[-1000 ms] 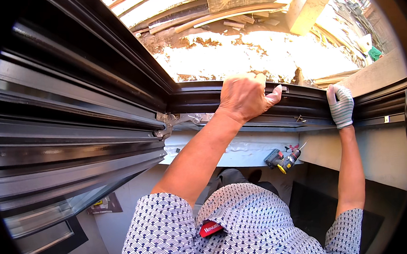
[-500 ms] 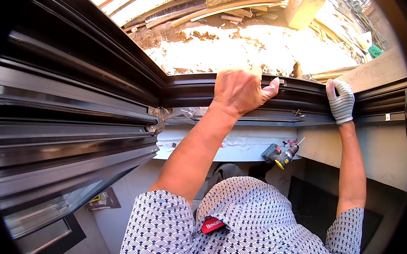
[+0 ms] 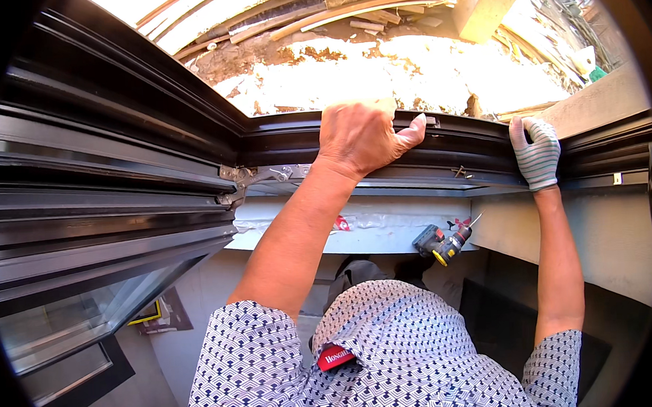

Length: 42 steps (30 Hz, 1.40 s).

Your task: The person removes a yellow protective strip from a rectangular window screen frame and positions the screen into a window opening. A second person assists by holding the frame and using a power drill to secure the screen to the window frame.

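Observation:
My bare left hand (image 3: pixel 358 139) is closed over the top of the dark window frame's lower rail (image 3: pixel 470 146), its thumb stretched along the near side. Farther right, my right hand (image 3: pixel 536 153), in a striped knit glove, grips the same rail near the corner. The fingertips of both hands are hidden beyond the rail. A few loose screws (image 3: pixel 459 172) lie on the ledge between the hands. A metal hinge arm (image 3: pixel 245 180) joins the frame to the opened sash (image 3: pixel 104 189) on the left.
A cordless drill (image 3: pixel 452 245) with a bit rests on the white sill (image 3: pixel 372 242) below the rail, near a small red piece (image 3: pixel 342 223). Outside lie rubble, timber strips (image 3: pixel 367 11) and a pale post (image 3: pixel 489 7). A black-framed panel (image 3: pixel 77 379) stands at lower left.
The view has shifted slightly, so the frame, drill and both hands sit a little farther left. A red piece on the sill shows more clearly beside my left forearm. Both grips stay the same.

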Motion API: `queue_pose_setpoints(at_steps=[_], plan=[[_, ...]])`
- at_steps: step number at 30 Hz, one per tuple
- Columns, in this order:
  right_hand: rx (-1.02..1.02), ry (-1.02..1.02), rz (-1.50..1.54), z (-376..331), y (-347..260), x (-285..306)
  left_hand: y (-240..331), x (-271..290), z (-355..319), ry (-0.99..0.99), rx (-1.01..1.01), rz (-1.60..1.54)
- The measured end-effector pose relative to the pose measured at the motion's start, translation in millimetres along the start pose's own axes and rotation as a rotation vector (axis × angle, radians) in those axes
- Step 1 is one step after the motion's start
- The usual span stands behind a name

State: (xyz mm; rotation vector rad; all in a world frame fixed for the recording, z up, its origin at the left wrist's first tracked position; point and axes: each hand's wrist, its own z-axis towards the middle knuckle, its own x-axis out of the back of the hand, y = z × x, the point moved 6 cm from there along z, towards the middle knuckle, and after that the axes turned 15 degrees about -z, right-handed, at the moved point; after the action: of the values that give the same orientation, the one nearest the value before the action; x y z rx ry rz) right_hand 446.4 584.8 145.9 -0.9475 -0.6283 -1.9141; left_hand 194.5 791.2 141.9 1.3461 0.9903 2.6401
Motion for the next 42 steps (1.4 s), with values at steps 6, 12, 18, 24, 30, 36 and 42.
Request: queue_pose_setpoints(at_steps=[6, 12, 18, 24, 30, 36, 42], plan=[[0.009, -0.001, -0.018, -0.2, -2.8, 2.4, 1.6, 2.3, 0.0, 0.021, -0.023, -0.017], [-0.040, -0.091, -0.013, 0.4, -3.6, 3.8, 7.1, 2.5, 1.4, 0.023, -0.030, 0.058], [-0.058, -0.027, -0.053, 2.2, 8.8, -1.7, 13.9, 0.9, 3.0, 0.003, -0.057, 0.064], [-0.056, 0.044, 0.046, 5.4, 8.5, 16.7, 21.1, -2.8, 5.8, 0.018, -0.113, 0.103], [-0.046, 0.088, 0.022, 4.4, 10.5, 21.9, 26.3, -6.4, 6.4, 0.005, -0.120, 0.065], [-0.092, 0.021, 0.020, 0.9, 14.9, 11.4, 21.8, -7.1, 5.7, -0.068, -0.039, 0.056], [-0.131, -0.080, 0.065, 0.2, 18.2, 7.5, 22.4, -7.0, 5.7, -0.053, -0.080, 0.046]])
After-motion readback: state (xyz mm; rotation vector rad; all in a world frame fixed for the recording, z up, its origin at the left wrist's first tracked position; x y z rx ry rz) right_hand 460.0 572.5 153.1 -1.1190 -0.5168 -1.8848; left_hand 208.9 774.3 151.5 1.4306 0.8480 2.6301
